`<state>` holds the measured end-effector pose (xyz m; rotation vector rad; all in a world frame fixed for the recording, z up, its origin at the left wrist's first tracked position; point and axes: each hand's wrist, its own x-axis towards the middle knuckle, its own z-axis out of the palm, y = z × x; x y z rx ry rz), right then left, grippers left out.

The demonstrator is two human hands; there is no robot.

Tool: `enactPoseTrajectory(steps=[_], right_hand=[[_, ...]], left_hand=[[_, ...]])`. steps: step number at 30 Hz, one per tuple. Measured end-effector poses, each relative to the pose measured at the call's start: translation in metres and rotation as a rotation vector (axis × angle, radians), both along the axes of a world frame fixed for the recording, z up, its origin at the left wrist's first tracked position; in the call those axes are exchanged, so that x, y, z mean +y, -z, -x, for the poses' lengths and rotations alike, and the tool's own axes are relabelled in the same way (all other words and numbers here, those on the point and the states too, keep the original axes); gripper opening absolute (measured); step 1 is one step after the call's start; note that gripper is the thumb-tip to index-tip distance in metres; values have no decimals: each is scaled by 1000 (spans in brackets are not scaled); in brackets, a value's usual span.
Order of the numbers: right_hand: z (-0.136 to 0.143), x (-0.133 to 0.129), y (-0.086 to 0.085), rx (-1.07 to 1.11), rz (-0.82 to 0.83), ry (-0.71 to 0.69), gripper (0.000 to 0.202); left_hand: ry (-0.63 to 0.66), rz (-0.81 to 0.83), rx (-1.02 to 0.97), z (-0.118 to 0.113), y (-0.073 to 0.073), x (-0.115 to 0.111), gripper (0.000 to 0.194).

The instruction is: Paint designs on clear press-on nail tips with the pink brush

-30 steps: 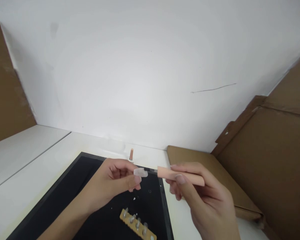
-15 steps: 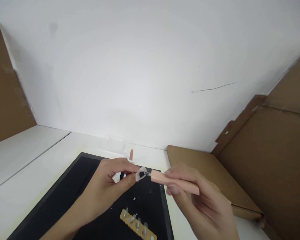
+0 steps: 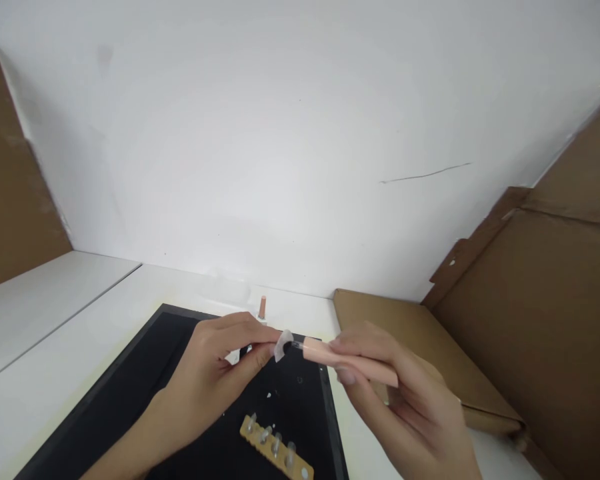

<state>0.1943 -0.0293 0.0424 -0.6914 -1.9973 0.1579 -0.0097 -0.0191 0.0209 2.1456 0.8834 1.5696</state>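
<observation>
My left hand (image 3: pixel 230 353) pinches a small whitish, curved, thin piece (image 3: pixel 282 345) between thumb and fingertips. Facing it from the right, my right hand (image 3: pixel 395 393) grips a peach-coloured pen-like tool (image 3: pixel 347 360) along its handle. Its narrow clear-to-metallic neck ends in a dark tip, right at the hollow side of the white piece; whether they touch I cannot tell. A dark and white object shows partly behind my left fingers. Below the hands, a yellow strip (image 3: pixel 275 448) with several clear upright pegs lies on the black mat (image 3: pixel 190 373).
A small bottle with a peach cap (image 3: pixel 263 307) stands behind the mat, near the white wall (image 3: pixel 280 167). To the right lies a flat cardboard box (image 3: pixel 400 320), with a cardboard panel (image 3: pixel 545 320) beyond it. White specks dot the mat.
The white piece has turned in my left fingers and is seen more from its edge. The peach tool has barely moved and the tip stays close to the piece.
</observation>
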Motion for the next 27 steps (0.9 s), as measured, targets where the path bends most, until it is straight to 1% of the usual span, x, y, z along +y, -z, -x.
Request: enactPoseTrajectory(steps=[5, 7, 9, 11, 13, 16, 20, 27], right_hand=[[-1, 0, 2, -6, 1, 106, 18], [1, -1, 2, 31, -27, 83, 17], [3, -2, 0, 26, -45, 29, 17], [4, -2, -3, 0, -34, -30, 18], [4, -3, -5, -32, -14, -58, 19], [1, -3, -6, -95, -11, -29, 18], [-1, -3, -5, -144, -41, 6, 20], [-5, -2, -3, -174, -54, 87, 24]], left_hand=[[-24, -20, 22, 4, 5, 1, 16], [-43, -48, 35, 6, 7, 4, 16], [-65, -101, 54, 7, 8, 6, 17], [-84, -161, 81, 6, 7, 7, 18], [-94, -207, 110, 4, 6, 6, 20], [-98, -252, 160, 1, 6, 4, 21], [-108, -268, 224, 0, 7, 2, 22], [-96, -275, 246, 1, 9, 0, 23]])
